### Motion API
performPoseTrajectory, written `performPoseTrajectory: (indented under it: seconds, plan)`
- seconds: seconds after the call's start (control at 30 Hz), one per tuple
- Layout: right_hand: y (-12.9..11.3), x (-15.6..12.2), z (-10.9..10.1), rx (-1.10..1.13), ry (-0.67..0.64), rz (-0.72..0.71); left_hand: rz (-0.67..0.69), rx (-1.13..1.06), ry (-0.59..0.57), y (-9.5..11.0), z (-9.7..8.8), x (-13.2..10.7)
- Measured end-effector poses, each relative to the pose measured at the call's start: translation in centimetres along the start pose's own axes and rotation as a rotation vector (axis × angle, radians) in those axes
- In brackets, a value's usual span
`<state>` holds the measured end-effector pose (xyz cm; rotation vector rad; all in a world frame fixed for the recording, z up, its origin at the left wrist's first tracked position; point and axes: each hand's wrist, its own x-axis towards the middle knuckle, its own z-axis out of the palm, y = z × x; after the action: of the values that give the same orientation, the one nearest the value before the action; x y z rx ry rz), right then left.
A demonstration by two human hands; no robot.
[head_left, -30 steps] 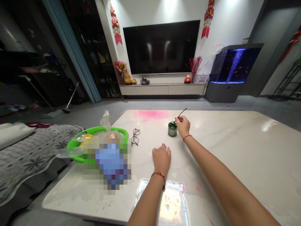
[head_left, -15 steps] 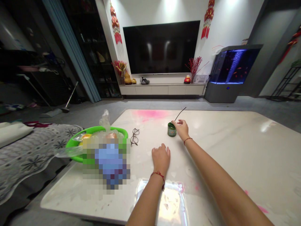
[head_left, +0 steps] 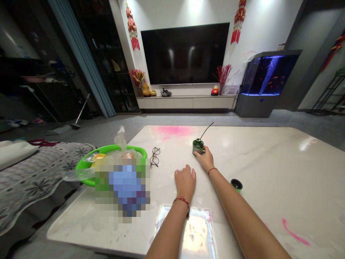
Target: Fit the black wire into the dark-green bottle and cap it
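A small green glass bottle [head_left: 197,144] stands upright on the white table, with a thin black stick [head_left: 206,131] slanting up from its narrow neck. My right hand [head_left: 206,157] is wrapped round the lower right side of the bottle, thumb in front and fingers behind. My left hand [head_left: 185,182] rests palm down on the tabletop, holding nothing, its fingers a little bent and apart. Beside my right forearm lies a round green cap [head_left: 237,185] with its dark hollow facing up. A shiny square sheet [head_left: 198,230] is partly covered by my left forearm.
Eyeglasses [head_left: 155,157] lie left of the bottle. Further left stands a green basket [head_left: 81,169] with bagged items; a blue, blurred-out thing [head_left: 126,183] is at its front. Pink stains mark the table [head_left: 283,158]. Beyond it are a low cabinet [head_left: 185,103] and a fish tank [head_left: 265,77].
My right hand has moved down from the bottle's neck to its side, leaving the neck in plain view. The cap now shows beside my right forearm. My left hand stays almost still.
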<state>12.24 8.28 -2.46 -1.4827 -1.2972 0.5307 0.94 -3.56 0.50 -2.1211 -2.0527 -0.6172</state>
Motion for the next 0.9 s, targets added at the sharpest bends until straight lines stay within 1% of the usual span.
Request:
performPoseTrajectory:
  seconds: [0.37,0.63,0.77,0.9]
  plan:
    - [0.4,0.6,0.5,-0.17,-0.018,-0.002,-0.003,-0.016,0.0,0.1,-0.1,0.0]
    - [-0.4,0.4,0.3,-0.375,-0.025,0.013,0.0,-0.015,0.001,0.1,-0.1,-0.1]
    - [-0.7,0.4,0.2,-0.429,-0.034,0.027,-0.002,-0.014,0.002,0.1,-0.1,-0.1]
    - [-0.7,0.3,0.2,-0.446,-0.038,0.007,-0.008,-0.019,-0.012,0.1,-0.2,0.0]
